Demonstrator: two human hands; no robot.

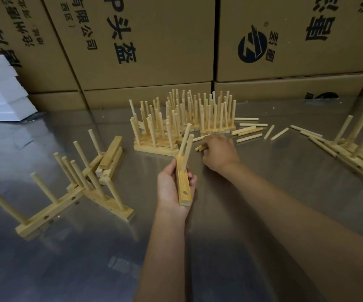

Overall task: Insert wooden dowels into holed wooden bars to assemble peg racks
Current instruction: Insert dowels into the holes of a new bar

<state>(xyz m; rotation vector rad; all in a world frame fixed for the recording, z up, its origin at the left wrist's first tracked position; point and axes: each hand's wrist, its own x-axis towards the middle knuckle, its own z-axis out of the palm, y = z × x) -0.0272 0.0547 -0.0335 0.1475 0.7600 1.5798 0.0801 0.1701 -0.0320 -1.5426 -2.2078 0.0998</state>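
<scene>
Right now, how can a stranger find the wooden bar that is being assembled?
Start at the steel table before the cardboard boxes. At its middle, the left hand grips one bar. Only this bar is off the table, with two dowels and an empty hole.

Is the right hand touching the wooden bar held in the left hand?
Apart. The head view shows bare table between the right hand, reaching for loose dowels, and the bar gripped by the left hand.

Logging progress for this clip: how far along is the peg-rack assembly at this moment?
Done: a cluster of pegged racks stands mid-table. In hand: the left hand holds a bar with two dowels in and one hole showing empty; the right hand picks a dowel off the table. Left: loose dowels and part-filled bars.
</scene>
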